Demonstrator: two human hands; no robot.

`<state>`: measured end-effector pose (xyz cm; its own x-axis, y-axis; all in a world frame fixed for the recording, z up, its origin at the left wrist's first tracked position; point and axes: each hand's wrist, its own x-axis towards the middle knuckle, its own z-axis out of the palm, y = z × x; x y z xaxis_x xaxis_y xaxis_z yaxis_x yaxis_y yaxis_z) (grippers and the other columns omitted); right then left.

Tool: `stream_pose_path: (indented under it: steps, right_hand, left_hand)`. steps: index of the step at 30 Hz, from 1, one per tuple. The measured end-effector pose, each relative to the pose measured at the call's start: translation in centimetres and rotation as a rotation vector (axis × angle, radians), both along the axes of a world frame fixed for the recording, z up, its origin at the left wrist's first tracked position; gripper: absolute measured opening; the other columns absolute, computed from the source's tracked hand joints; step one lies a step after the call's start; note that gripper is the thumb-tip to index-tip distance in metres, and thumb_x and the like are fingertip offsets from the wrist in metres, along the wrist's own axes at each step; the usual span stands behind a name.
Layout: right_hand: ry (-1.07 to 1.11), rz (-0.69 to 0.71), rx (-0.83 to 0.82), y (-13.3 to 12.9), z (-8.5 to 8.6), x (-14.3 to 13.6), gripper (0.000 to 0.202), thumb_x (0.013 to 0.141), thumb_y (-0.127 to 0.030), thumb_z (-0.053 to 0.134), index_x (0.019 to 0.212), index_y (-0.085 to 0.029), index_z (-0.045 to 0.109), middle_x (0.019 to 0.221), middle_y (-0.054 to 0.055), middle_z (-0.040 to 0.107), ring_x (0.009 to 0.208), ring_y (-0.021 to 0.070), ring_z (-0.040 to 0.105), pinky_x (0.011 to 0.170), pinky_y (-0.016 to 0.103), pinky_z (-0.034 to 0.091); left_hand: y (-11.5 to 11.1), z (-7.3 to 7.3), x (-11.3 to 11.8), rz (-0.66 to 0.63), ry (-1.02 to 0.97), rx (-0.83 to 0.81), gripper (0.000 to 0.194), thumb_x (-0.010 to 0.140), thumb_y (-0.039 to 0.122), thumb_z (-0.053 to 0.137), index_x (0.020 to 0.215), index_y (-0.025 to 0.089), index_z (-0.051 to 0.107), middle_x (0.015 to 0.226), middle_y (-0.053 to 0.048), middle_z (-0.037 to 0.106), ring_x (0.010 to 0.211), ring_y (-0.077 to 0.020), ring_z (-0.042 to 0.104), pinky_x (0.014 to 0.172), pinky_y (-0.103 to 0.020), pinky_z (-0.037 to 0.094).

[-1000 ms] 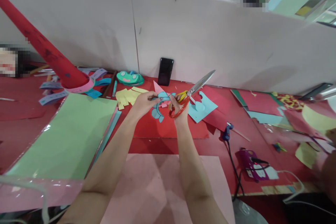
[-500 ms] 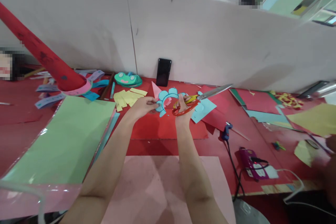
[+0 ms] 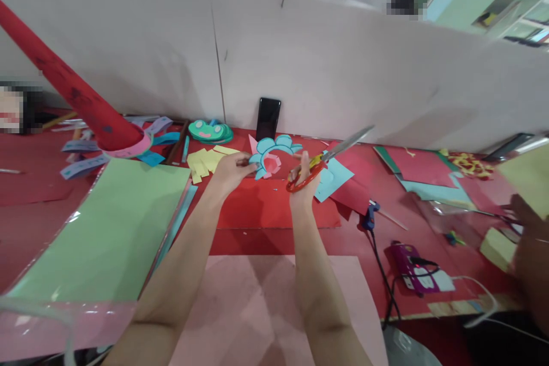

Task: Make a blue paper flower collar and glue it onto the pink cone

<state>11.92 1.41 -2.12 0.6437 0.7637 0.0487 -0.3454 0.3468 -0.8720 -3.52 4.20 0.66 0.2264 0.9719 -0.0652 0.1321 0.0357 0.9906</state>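
Note:
A blue paper cutout [image 3: 266,146] with a scalloped edge and dark outlines curves in an arch above the table. My left hand [image 3: 234,168] pinches its left end between thumb and fingers. Scissors [image 3: 346,144] with red and yellow handles sit in my right hand [image 3: 303,178], their blades pointing up and to the right. The right end of the cutout lies close to my right fingers; whether they touch it I cannot tell. Behind the arch shows a pink paper piece [image 3: 271,164]. Blue paper [image 3: 335,178] lies just beyond my right hand, and red paper [image 3: 257,206] lies below both hands.
A black phone [image 3: 268,119] leans on the wall. Yellow paper strips [image 3: 201,163], a green frog-face cutout [image 3: 210,131] and a red cone [image 3: 86,91] are at left. A glue gun [image 3: 371,214] and purple power strip [image 3: 409,266] trail cords at right, near another person's hand [image 3: 532,246].
The cutout has tilted and lifted slightly, with its arch opening wider. My right hand and the scissors have shifted a little right. At the right edge, the other person's hand and yellow paper have moved.

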Motion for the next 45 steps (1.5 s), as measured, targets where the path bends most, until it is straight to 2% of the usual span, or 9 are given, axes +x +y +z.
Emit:
stream_pose_path:
  steps: [2,5,10,14,20,24,30,45]
  right_hand:
    - [0.019,0.013,-0.027,-0.4,-0.1,0.1,0.036,0.072,-0.049,0.066,0.075,-0.022,0.042,0.060,-0.009,0.052,0.035,0.0015,0.029,0.035,0.019,0.022]
    - [-0.048,0.103,-0.082,-1.7,-1.1,-0.3,0.039,0.074,-0.053,0.064,0.072,-0.022,0.040,0.058,-0.009,0.046,0.037,0.0023,0.028,0.036,0.019,0.019]
    - [-0.129,0.409,-0.231,-4.5,-4.0,-2.5,0.040,0.076,-0.061,0.056,0.075,-0.022,0.049,0.052,-0.010,0.032,0.042,0.0061,0.034,0.040,0.020,0.027]
    - [-0.242,0.493,-0.284,-5.5,-5.1,-3.9,0.037,0.076,-0.057,0.059,0.079,-0.020,0.055,0.051,-0.009,0.033,0.043,0.0061,0.033,0.043,0.021,0.027]
    - [-0.387,0.562,-0.286,-6.3,-4.2,-4.3,0.040,0.078,-0.057,0.056,0.088,-0.019,0.060,0.054,-0.007,0.036,0.048,0.0082,0.034,0.044,0.022,0.029]
    - [-0.373,0.592,-0.287,-6.7,-4.1,-4.1,0.044,0.077,-0.058,0.056,0.096,-0.019,0.060,0.058,-0.006,0.037,0.051,0.0089,0.034,0.046,0.023,0.030]
    - [-0.425,0.581,-0.308,-6.6,-4.4,-3.5,0.040,0.081,-0.058,0.050,0.084,-0.018,0.057,0.063,-0.005,0.039,0.054,0.0082,0.035,0.052,0.023,0.029]
    - [-0.437,0.632,-0.366,-6.8,-3.7,-3.4,0.051,0.073,-0.068,0.052,0.083,-0.018,0.057,0.059,-0.007,0.036,0.051,0.0080,0.033,0.050,0.023,0.028]
  left_hand:
    - [0.1,0.3,-0.3,0.041,-0.022,-0.015,0.018,0.062,0.028,0.070,0.074,0.017,0.063,0.069,0.000,0.067,0.069,-0.0175,0.065,0.070,-0.033,0.055]
    - [0.2,0.7,-0.5,0.101,0.012,0.051,0.016,0.062,0.025,0.071,0.074,0.017,0.063,0.070,0.000,0.067,0.072,-0.0184,0.066,0.072,-0.033,0.055]
    - [0.5,0.4,-0.5,0.111,0.055,0.184,0.018,0.064,0.027,0.071,0.077,0.017,0.062,0.073,-0.001,0.069,0.074,-0.0183,0.066,0.074,-0.033,0.054]
    - [0.6,0.0,-0.8,0.087,0.055,0.248,0.016,0.069,0.027,0.067,0.080,0.017,0.063,0.075,-0.001,0.069,0.076,-0.0172,0.067,0.076,-0.030,0.053]
    - [0.7,0.0,-1.0,0.161,0.089,0.311,0.011,0.071,0.023,0.065,0.080,0.018,0.063,0.078,0.000,0.070,0.080,-0.0161,0.066,0.079,-0.027,0.051]
    - [0.5,0.1,-0.8,0.147,0.074,0.320,0.014,0.072,0.030,0.067,0.081,0.019,0.064,0.084,-0.001,0.071,0.083,-0.0166,0.066,0.080,-0.027,0.051]
    - [-0.3,0.8,-0.6,0.180,0.150,0.371,0.015,0.074,0.030,0.066,0.083,0.019,0.066,0.084,0.000,0.071,0.081,-0.0162,0.066,0.080,-0.027,0.052]
    - [-0.8,1.0,-0.5,0.165,0.222,0.405,0.014,0.076,0.027,0.066,0.087,0.020,0.066,0.084,0.000,0.071,0.082,-0.0161,0.066,0.079,-0.026,0.051]
